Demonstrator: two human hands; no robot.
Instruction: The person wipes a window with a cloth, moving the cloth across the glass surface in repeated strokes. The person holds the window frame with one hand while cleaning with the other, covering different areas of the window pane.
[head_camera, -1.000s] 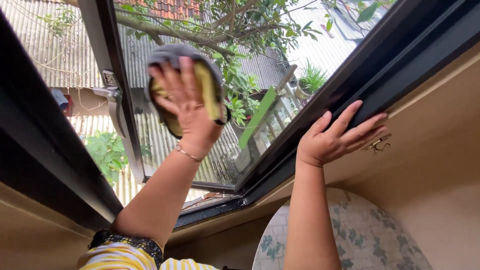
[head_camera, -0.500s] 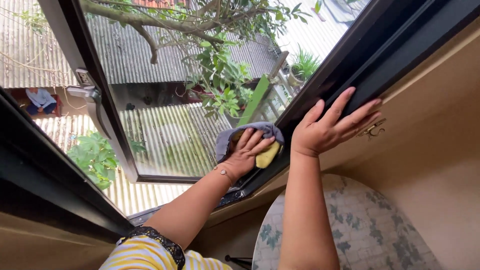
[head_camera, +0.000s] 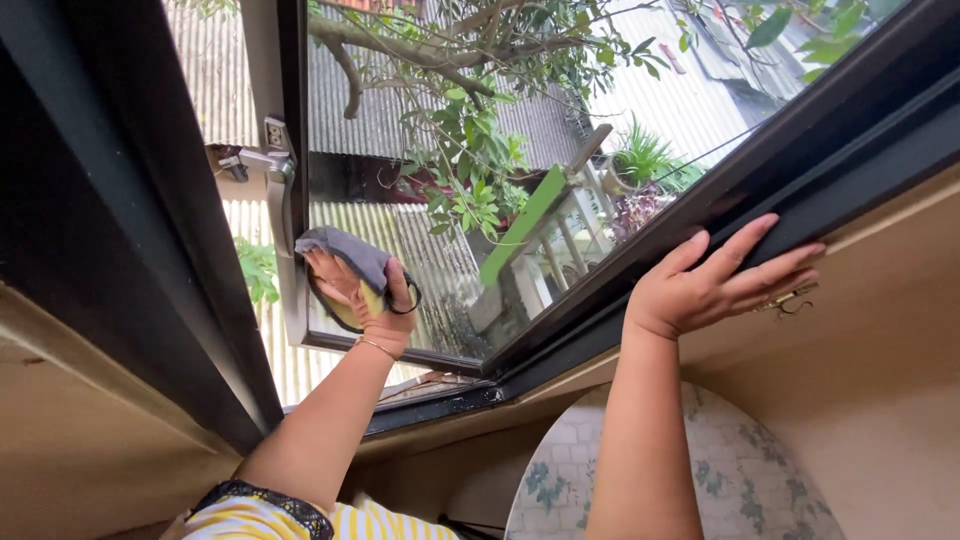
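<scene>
Wiping the pane (head_camera: 440, 270) near its lower left corner, our left hand (head_camera: 362, 295) is clenching a cloth (head_camera: 345, 250); our right hand (head_camera: 720, 280), released, is bracing flat against the frame (head_camera: 640, 265). Next stroke needs steady pressure.

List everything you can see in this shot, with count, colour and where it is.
cleaning pad: one, grey and yellow, pressed on the glass near the sash's left edge
window sash: one, dark frame, swung open outward
window handle: one, silver, on the sash's left edge
window frame: one, black, upper right
hook latch: one, brass, on the beige wall
tiles: patterned green and white, bottom right
bracelet: one, gold, left wrist
left hand: holds the pad
right hand: flat on the frame
</scene>
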